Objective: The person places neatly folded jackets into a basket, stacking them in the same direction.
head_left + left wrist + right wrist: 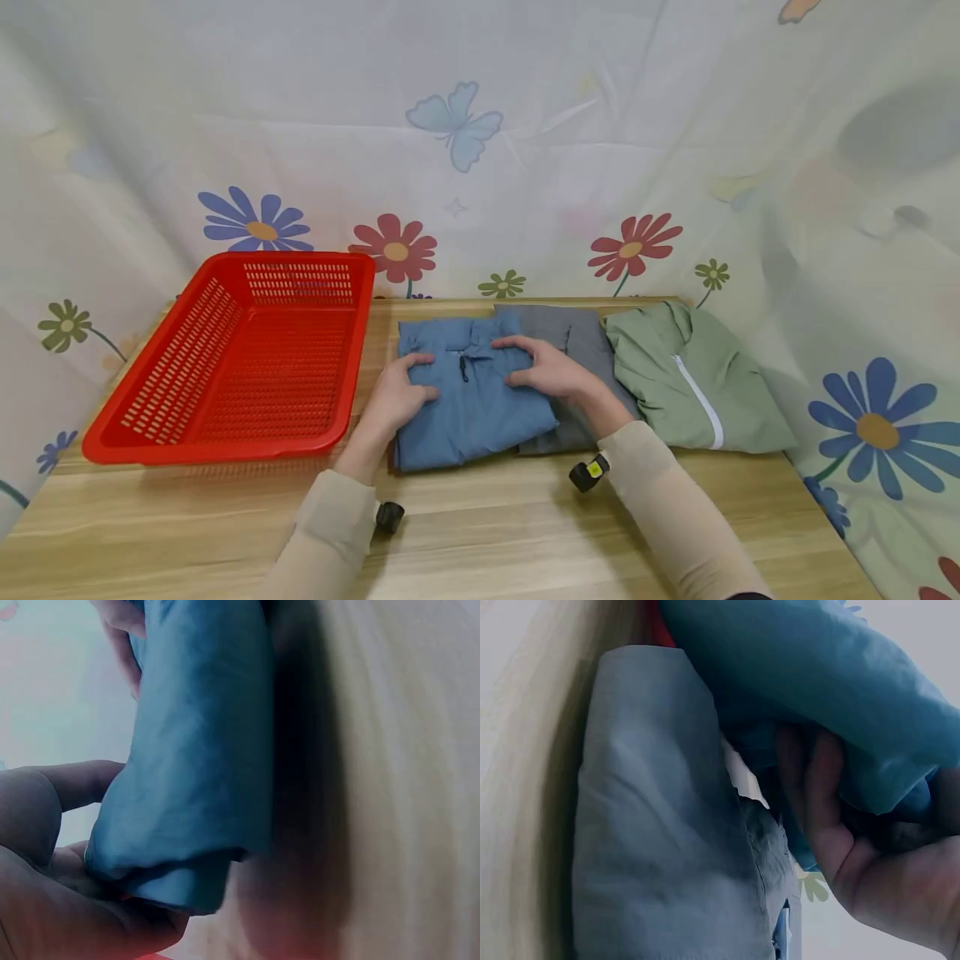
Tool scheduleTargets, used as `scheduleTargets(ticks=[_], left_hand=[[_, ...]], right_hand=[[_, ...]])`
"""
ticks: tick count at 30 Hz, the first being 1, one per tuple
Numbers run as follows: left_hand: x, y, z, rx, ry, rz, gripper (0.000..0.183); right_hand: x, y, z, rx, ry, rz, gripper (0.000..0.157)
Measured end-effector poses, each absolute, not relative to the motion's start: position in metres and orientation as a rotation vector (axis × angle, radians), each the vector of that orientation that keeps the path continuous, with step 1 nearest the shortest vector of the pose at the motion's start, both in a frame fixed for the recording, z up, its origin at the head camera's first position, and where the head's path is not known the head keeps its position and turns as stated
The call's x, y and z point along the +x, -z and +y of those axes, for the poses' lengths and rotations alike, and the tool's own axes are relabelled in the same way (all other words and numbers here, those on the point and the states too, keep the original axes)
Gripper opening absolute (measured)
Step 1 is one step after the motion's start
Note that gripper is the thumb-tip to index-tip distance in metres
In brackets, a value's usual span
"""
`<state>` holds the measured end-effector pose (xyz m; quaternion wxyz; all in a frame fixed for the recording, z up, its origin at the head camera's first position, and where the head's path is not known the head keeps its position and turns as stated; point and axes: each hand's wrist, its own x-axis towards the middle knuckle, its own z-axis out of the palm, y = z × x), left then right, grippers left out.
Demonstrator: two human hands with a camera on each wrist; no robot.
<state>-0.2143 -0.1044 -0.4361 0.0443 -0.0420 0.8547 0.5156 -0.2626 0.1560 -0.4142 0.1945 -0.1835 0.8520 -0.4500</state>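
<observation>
A folded blue jacket with a dark zipper pull lies near the middle of the table in the head view. My left hand grips its left edge, thumb on top and fingers curled underneath in the left wrist view. On the other side, my right hand holds the jacket's right part, and the right wrist view shows fingers tucked beneath the blue cloth. The jacket's right side overlaps a folded grey garment, which the right wrist view shows close up.
To the left stands a red plastic basket with slotted walls and nothing inside. A green jacket with a white zipper lies at the right, against the grey garment. Behind the wooden table hangs a flower-printed curtain.
</observation>
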Motion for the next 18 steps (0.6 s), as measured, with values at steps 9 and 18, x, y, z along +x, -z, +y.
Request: scheduleTargets(ticks=[9,18], left_hand=[[-0.208,0.414,-0.106,-0.056,-1.544,2.696,0.054],[-0.195,0.387,-0.117,0.020,-1.543,2.648,0.055]], right_hand=[[-0.255,0.403,0.160,-0.530,1.276,2.437,0.060],[-0.246,0.388,0.156,-0.537,1.381,2.389,0.060]])
